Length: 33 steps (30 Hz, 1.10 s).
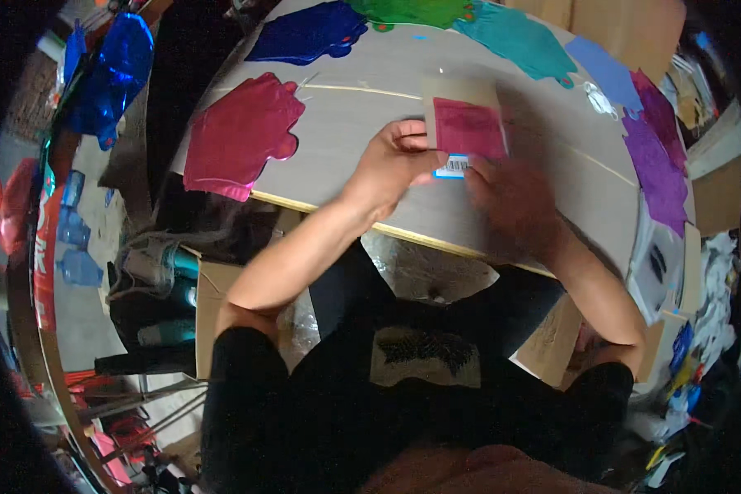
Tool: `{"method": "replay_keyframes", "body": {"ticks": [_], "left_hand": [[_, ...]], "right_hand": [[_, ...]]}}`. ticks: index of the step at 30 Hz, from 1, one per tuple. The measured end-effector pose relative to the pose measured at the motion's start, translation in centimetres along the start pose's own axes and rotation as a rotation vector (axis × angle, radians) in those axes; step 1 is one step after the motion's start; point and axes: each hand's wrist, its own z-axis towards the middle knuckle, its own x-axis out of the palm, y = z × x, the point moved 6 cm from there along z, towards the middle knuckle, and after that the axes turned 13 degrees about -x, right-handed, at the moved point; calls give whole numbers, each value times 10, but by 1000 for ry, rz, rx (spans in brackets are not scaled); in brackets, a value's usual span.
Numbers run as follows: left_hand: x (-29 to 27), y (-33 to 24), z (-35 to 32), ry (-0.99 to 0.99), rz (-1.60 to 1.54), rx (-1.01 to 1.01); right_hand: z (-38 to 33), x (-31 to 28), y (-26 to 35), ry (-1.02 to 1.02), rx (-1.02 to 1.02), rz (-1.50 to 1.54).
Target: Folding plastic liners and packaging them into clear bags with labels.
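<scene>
Above the table's near edge is a clear plastic packet (461, 92) with a folded magenta foil piece (468, 128) inside. My left hand (387, 165) grips its lower left corner, thumb in front and fingers curled behind. A small white and blue barcode label (451, 166) sits at the packet's bottom edge, close to my left thumb. Beside the label's right end is my right hand (514, 198), smeared by motion. Its thumb comes up to the label, but its other fingers cannot be made out. Flat magenta foil balloons (239, 136) lie in a pile to the left.
Around the rim of the grey table (346, 123) lie piles of dark blue (305, 33), green (420, 11), teal (519, 41), light blue (605, 72) and purple (654, 169) foil balloons. Cardboard boxes (214, 309) stand below. A blue foil balloon (123, 70) hangs at left.
</scene>
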Motion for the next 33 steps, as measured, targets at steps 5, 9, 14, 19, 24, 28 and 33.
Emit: {"method": "replay_keyframes", "body": {"ticks": [5,9,14,19,24,28,33], "left_hand": [[15,-5,-30,32,27,195],[19,-23,-50,42,59,464],[17,-24,-58,99,81,559],[11,-4,-64,139,55,437],[7,6,-57,53,89,376],[0,14,-55,20,83,352],[3,18,-56,17,91,434]], "right_hand": [[-10,-33,-28,-344,538,84],[-22,-9,-18,-560,814,1314],[-30,-2,-6,-479,1215,1471],[-25,-8,-5,-510,1274,1289],[-18,-12,-3,-571,1236,1299],[-8,-17,-2,-435,1250,1210],[-19,-4,2,-580,1291,1273]]}}
